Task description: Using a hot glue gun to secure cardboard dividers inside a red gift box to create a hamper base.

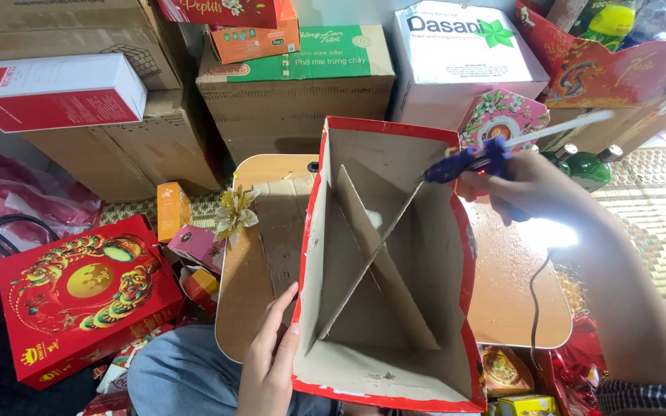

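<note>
An open cardboard box [395, 385] with red outer edges stands tilted on a small wooden table [510, 300]. Two cardboard strips [371, 254] cross inside it in an X. My left hand [271, 362] grips the box's near left wall, thumb inside. My right hand [518, 185] holds a blue glue gun [472, 162] with a white glue stick poking out behind. The gun's nozzle touches the top right end of one divider, at the box's far right corner. A black cord [535, 300] hangs from the gun across the table.
A flat red decorated box [86, 300] lies on the floor at left. A gold paper flower [234, 212] and small cartons [173, 208] sit by the table's left edge. Stacked cardboard cartons [302, 92] fill the back. Green bottles [591, 166] stand behind my right hand.
</note>
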